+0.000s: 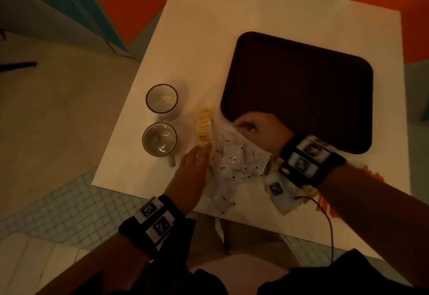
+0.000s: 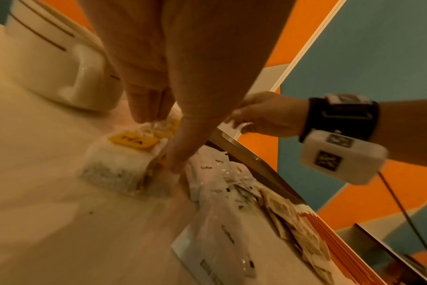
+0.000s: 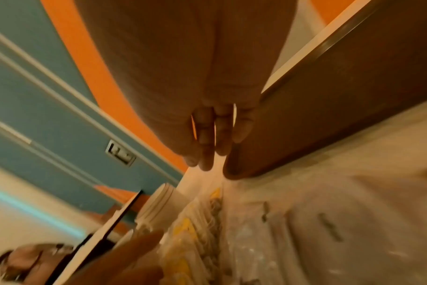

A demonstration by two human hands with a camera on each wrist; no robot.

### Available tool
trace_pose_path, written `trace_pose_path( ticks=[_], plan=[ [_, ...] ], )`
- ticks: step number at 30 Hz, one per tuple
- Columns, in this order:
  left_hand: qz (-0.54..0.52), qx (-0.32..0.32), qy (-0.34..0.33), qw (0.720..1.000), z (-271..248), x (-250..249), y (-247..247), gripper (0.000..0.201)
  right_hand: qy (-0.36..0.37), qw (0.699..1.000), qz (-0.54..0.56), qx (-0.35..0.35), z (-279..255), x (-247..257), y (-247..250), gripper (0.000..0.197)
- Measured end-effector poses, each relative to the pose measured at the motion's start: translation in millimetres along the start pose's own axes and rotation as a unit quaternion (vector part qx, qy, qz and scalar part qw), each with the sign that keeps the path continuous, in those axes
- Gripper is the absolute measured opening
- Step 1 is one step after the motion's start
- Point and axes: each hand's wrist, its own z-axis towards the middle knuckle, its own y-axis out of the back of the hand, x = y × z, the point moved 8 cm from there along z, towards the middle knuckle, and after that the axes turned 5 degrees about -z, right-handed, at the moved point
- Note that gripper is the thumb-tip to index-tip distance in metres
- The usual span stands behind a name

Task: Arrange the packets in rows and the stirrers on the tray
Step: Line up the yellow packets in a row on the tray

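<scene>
A heap of white coffee packets (image 1: 234, 164) (image 2: 219, 192) lies on the white table near its front edge. A row of yellow-tagged tea bags (image 1: 203, 127) (image 2: 124, 160) sits just left of it. The dark brown tray (image 1: 301, 81) (image 3: 329, 96) is bare behind them. My left hand (image 1: 204, 149) lies flat with straight fingers against the near end of the tea bags. My right hand (image 1: 241, 127) (image 2: 246, 119) hovers at the tray's near-left corner, fingertips pinching the top white packet. Brown packets (image 2: 293, 221) and orange stirrers (image 1: 373, 175) (image 2: 329, 241) lie under my right forearm.
Two white mugs (image 1: 161, 98) (image 1: 159, 139) with brown rims stand left of the tea bags, the nearer one close to my left hand. The table's front edge (image 1: 144, 196) runs just behind my left wrist. A cable hangs from my right wrist.
</scene>
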Motion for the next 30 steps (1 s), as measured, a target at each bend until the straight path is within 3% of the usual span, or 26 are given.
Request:
trace_pose_path(
  ticks=[2,6,10,17,21,26,30],
  plan=[
    [-0.016,-0.001,0.021,1.0,2.0,-1.0,1.5,0.087,0.032,0.998,-0.049,-0.004,26.0,16.9,-10.7,0.027],
    [-0.017,-0.006,0.021,1.0,2.2,3.1,-1.2,0.1,0.033,0.987,-0.131,0.091,74.0,25.5,-52.8,0.047],
    [-0.023,-0.033,0.03,0.999,2.9,2.6,3.2,0.103,0.041,0.965,-0.185,0.182,87.7,22.0,-77.5,0.071],
    [-0.128,-0.053,0.043,0.989,5.8,3.7,16.9,0.08,0.051,0.964,-0.188,0.179,87.6,27.7,-79.3,0.088],
    [-0.175,-0.043,0.05,0.982,6.1,1.0,23.7,0.074,0.045,0.954,-0.231,0.186,89.7,32.6,-78.6,0.078],
    [-0.183,-0.03,0.066,0.98,7.6,-0.2,28.1,0.071,0.085,0.961,-0.191,0.178,86.2,42.9,-75.0,0.036],
    [-0.165,-0.011,0.073,0.984,5.5,1.4,29.3,0.065,0.091,0.972,-0.157,0.149,77.9,44.7,-70.8,0.022]
  ],
)
